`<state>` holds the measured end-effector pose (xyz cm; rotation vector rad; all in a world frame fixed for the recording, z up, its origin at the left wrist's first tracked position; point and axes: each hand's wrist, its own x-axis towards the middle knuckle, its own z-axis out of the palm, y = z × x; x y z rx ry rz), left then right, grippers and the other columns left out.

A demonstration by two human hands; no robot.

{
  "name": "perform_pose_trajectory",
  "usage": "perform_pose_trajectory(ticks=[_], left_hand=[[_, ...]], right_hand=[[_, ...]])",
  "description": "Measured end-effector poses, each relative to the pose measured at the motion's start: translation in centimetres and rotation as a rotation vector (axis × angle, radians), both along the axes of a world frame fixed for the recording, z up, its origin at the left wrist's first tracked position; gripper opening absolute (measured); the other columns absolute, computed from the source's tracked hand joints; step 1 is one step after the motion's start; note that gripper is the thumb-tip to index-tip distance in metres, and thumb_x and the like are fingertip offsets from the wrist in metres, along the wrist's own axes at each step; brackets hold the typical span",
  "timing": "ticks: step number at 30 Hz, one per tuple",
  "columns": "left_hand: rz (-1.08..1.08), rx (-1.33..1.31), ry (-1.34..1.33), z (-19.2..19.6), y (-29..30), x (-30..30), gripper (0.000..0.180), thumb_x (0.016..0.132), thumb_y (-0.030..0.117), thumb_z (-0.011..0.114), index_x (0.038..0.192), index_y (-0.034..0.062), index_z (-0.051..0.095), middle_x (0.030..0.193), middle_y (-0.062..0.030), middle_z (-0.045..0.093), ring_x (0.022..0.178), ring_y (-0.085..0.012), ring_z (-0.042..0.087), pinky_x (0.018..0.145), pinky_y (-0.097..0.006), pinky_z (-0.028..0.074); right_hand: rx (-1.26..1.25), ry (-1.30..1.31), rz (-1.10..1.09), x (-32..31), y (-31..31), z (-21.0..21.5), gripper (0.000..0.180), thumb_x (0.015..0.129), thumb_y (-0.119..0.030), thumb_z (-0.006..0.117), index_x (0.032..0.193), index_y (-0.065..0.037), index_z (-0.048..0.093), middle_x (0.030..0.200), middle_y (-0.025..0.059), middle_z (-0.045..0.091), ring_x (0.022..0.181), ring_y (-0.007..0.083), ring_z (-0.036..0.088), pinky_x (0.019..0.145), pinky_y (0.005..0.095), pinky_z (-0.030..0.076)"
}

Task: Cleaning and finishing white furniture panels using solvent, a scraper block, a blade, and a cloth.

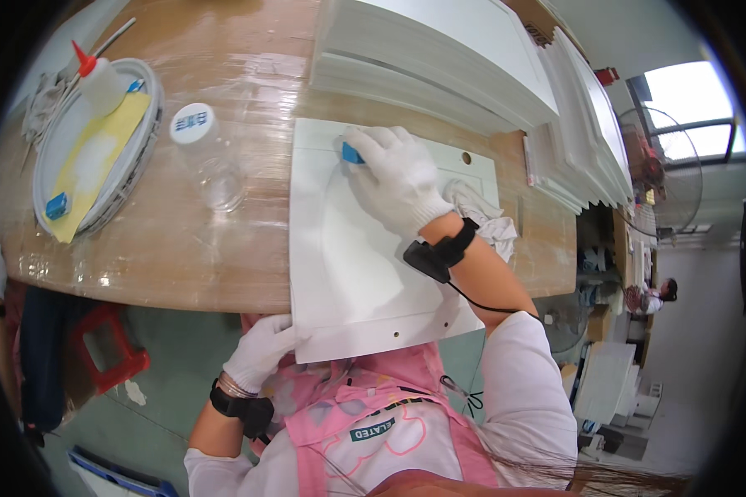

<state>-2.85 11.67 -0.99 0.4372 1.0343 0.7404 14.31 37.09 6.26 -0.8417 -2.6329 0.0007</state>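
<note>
A white panel (360, 248) with a shallow groove along its edges and a few small holes lies on the table, its near end jutting past the table edge. My right hand (394, 174), in a white knit glove, grips a small blue block (352, 153) against the panel's far left part. At the near left corner, my gloved left hand (261, 352) holds the panel's edge; some of its fingertips are hidden by the panel. A crumpled white cloth (481, 217) rests on the panel's right side, beside my right wrist.
On the wrapped table (257, 83) stand a clear jar (215, 170) with a white lid and a round lid (153, 124) bearing yellow sandpaper (99, 166), another blue block (56, 205) and a red-tipped bottle (99, 87). Stacked white panels (439, 62) fill the far right. A red stool (108, 348) stands left.
</note>
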Motion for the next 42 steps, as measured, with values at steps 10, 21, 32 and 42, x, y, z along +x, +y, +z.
perform_pose_trajectory(ticks=[10, 21, 32, 42], left_hand=[[0.072, -0.017, -0.061, -0.9, -0.5, 0.2, 0.033, 0.096, 0.019, 0.064, 0.118, -0.0059, 0.064, 0.101, -0.0040, 0.069, 0.083, -0.0092, 0.064, 0.072, -0.023, 0.052], [0.076, -0.028, -0.033, 0.3, -0.3, 0.2, 0.037, 0.096, 0.021, 0.064, 0.120, -0.0069, 0.063, 0.097, -0.0029, 0.069, 0.080, -0.0082, 0.061, 0.068, -0.022, 0.049], [0.095, 0.115, 0.137, 0.8, -1.1, -0.1, 0.035, 0.097, 0.029, 0.063, 0.113, -0.0021, 0.068, 0.094, -0.0013, 0.069, 0.080, -0.0088, 0.062, 0.071, -0.024, 0.050], [0.541, 0.545, 0.592, 7.2, -1.2, 0.3, 0.056, 0.094, 0.023, 0.071, 0.139, -0.0017, 0.048, 0.117, -0.0078, 0.065, 0.105, -0.0156, 0.064, 0.093, -0.032, 0.053]], right_hand=[[-0.011, 0.032, 0.014, -0.3, -0.5, 0.5, 0.031, 0.080, -0.011, 0.067, 0.110, -0.013, 0.059, 0.101, 0.0114, 0.064, 0.094, 0.0336, 0.061, 0.081, 0.0444, 0.051], [-0.016, 0.020, 0.039, -0.6, -0.2, -0.3, 0.033, 0.081, -0.012, 0.068, 0.113, -0.012, 0.061, 0.101, 0.0118, 0.065, 0.095, 0.0349, 0.060, 0.081, 0.0456, 0.050], [-0.112, 0.107, -0.101, -0.1, -1.4, 2.8, 0.032, 0.088, -0.013, 0.063, 0.120, -0.005, 0.063, 0.108, 0.0133, 0.069, 0.096, 0.0341, 0.063, 0.084, 0.0441, 0.050], [-1.731, 0.749, 0.153, 1.3, -9.9, -0.6, 0.060, 0.106, -0.053, 0.034, 0.124, -0.001, 0.059, 0.094, 0.0085, 0.070, 0.082, 0.0163, 0.063, 0.077, 0.0289, 0.050]])
